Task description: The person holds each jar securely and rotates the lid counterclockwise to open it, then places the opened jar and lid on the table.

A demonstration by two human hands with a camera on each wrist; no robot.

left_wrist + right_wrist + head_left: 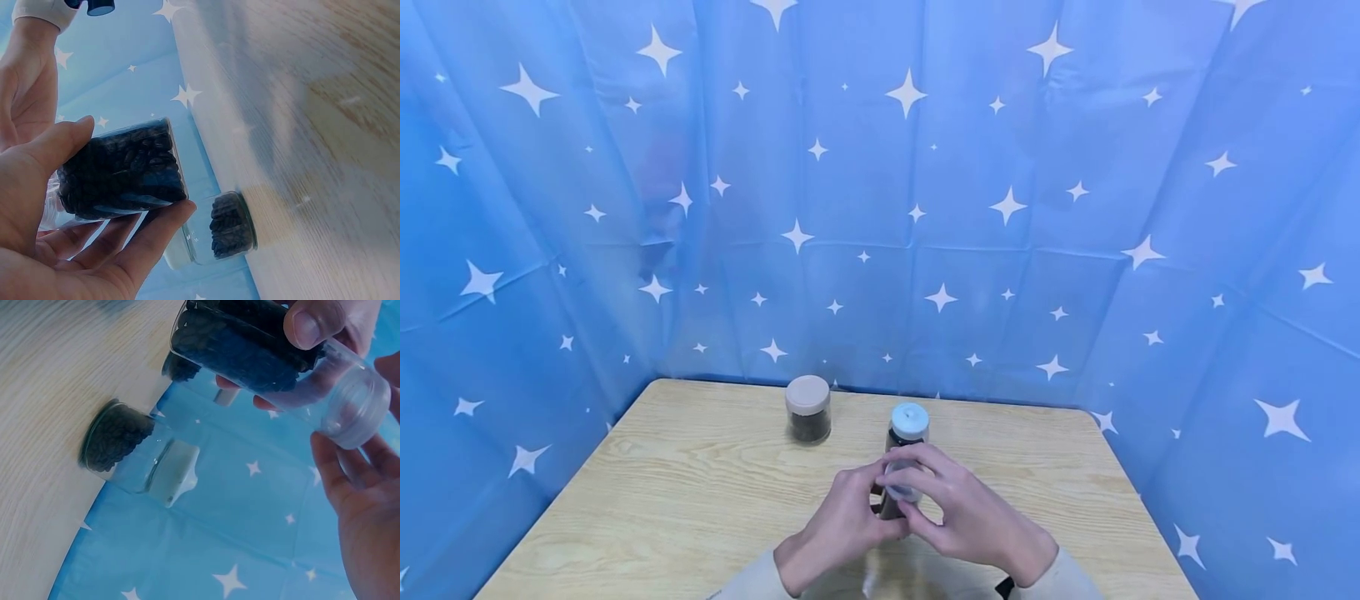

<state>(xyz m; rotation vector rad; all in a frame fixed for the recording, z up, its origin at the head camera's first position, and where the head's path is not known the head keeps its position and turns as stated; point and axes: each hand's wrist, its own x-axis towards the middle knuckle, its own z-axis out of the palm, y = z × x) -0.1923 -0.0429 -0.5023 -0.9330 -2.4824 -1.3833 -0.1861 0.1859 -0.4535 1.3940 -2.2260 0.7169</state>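
My left hand [842, 517] grips a clear jar [125, 165] part-filled with dark beans, its thumb on one side and fingers on the other. The jar is raised off the table, and a clear space shows above the beans. On its top sits a translucent lid [359, 409]. My right hand [958, 508] pinches that lid's rim between thumb and fingers. Just beyond the hands, a jar with a light blue knobbed lid [910, 421] stands upright on the table, also holding dark beans [119, 437]. In the head view, the hands cover much of the held jar.
Farther left on the wooden table [700, 475] stands another jar with a pale lid [808, 396] and dark contents. A blue curtain [865, 200] with white stars hangs behind the table and along both sides.
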